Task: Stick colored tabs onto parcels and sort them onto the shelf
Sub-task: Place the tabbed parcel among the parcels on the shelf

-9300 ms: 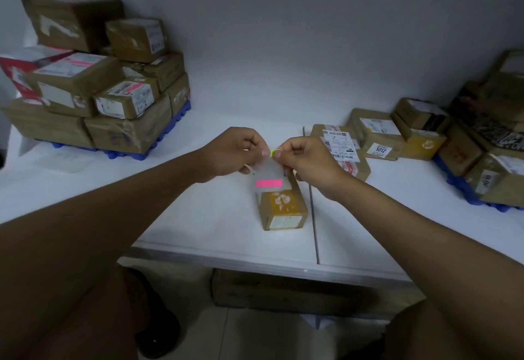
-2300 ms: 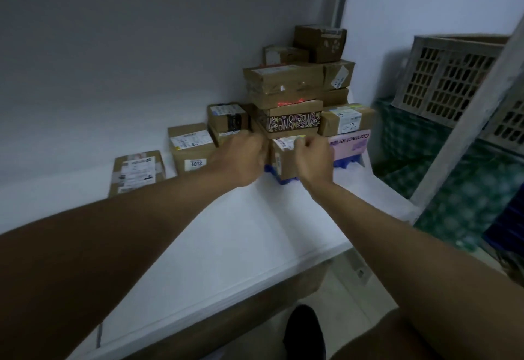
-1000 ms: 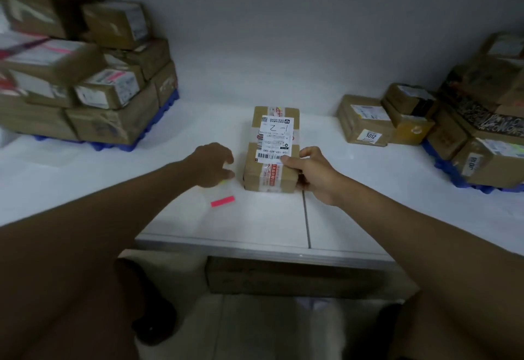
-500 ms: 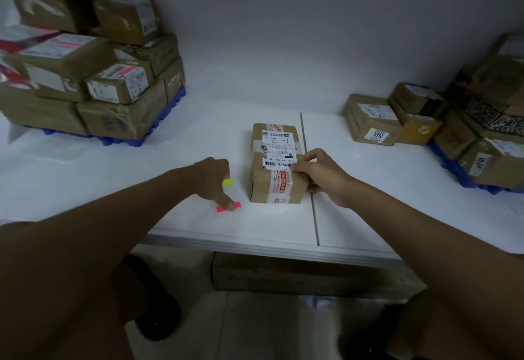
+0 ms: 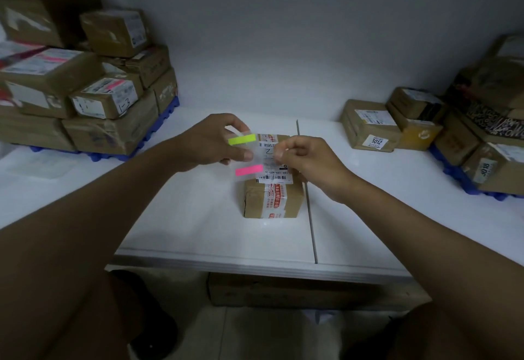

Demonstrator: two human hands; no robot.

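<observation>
A brown parcel (image 5: 272, 199) with a white shipping label lies on the white table (image 5: 198, 223), right in front of me. Above its far end my left hand (image 5: 218, 140) pinches a clear tab sheet (image 5: 255, 158) that carries a yellow-green tab (image 5: 242, 139) and a pink tab (image 5: 249, 170). My right hand (image 5: 307, 158) is beside it, fingers curled, with the fingertips pinched at the sheet's right edge. Both hands hover over the parcel and hide its far part.
A stack of parcels (image 5: 85, 84) on a blue pallet fills the left back of the table. More parcels (image 5: 371, 126) sit at the right, with a taller pile (image 5: 487, 133) on another blue pallet. A seam (image 5: 310, 218) splits the tabletop. A cardboard box (image 5: 297, 288) lies underneath.
My left hand has lifted the tab sheet from the table up over the parcel. My right hand has let go of the parcel's side and come up to the sheet.
</observation>
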